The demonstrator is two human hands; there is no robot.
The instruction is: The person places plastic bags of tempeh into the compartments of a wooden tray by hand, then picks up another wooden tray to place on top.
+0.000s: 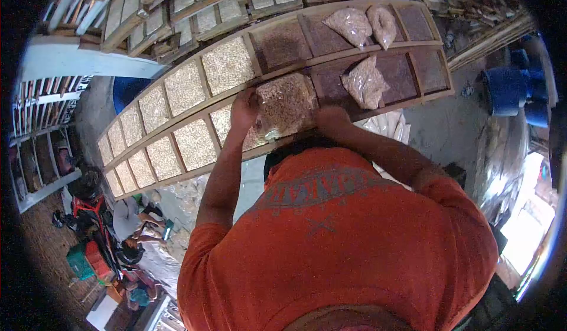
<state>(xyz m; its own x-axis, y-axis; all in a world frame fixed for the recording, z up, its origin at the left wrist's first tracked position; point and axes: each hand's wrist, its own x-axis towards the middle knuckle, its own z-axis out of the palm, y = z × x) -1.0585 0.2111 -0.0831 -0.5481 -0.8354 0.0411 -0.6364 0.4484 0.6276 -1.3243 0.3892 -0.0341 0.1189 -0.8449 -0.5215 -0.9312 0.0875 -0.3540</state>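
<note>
Wooden divided tray (pixel 212 133) nearest the body, its long rows of square cells bowed by the lens, lies across the work surface. At one cell is a flat bag of grain (pixel 286 106), with the left hand (pixel 242 111) at its left edge, fingers bent; whether they pinch the film I cannot tell. The right hand (pixel 333 119) is by the near right corner, its fingertips lost in shadow.

That bag looks clear and glossy — brownish, pebbly with small bean-like grains, and brighter where the film catches light near the front edge. I'd judge it soft, fairly weighty and a little slippery, apt to sag if lifted by one corner; better held flat-palmed from opposite sides.

Just beyond, a plump loose bag (pixel 365 83) rests in the same tray, while two more bags (pixel 349 26) sit in the farther row. Pale filled squares (pixel 229 65) run off leftward (neat as tiles). Behind stand stacked racks (pixel 201 20) — and, well apart, blue barrels (pixel 503 88) to the right.
</note>
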